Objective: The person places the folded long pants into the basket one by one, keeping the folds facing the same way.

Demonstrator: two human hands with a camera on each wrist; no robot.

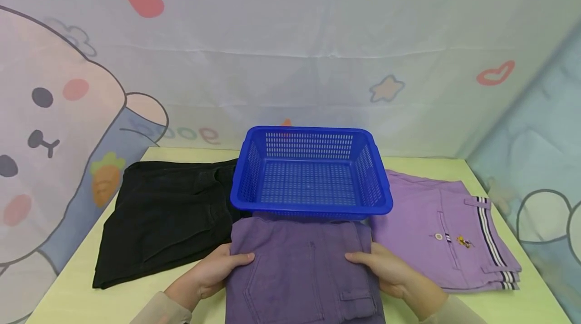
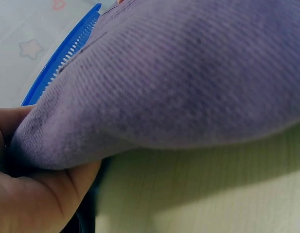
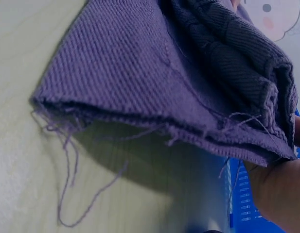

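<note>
A folded pair of dark purple trousers (image 1: 290, 273) with a stitched pocket is held at the front, between my two hands. My left hand (image 1: 211, 271) grips its left side, thumb on top and fingers beneath. On the opposite side my right hand (image 1: 388, 269) pinches the folded layers in the same way. In the left wrist view the ribbed purple cloth (image 2: 179, 82) bulges above the table. Loose threads (image 3: 67, 160) hang from its frayed edge in the right wrist view, with a shadow on the table under it.
Just beyond the trousers stands a blue plastic basket (image 1: 308, 208) with nothing in it. Folded black trousers (image 1: 163, 223) lie on the left, folded lavender trousers (image 1: 408, 233) with striped trim on the right. The pale yellow table (image 1: 68, 288) ends at a printed curtain (image 1: 290, 36).
</note>
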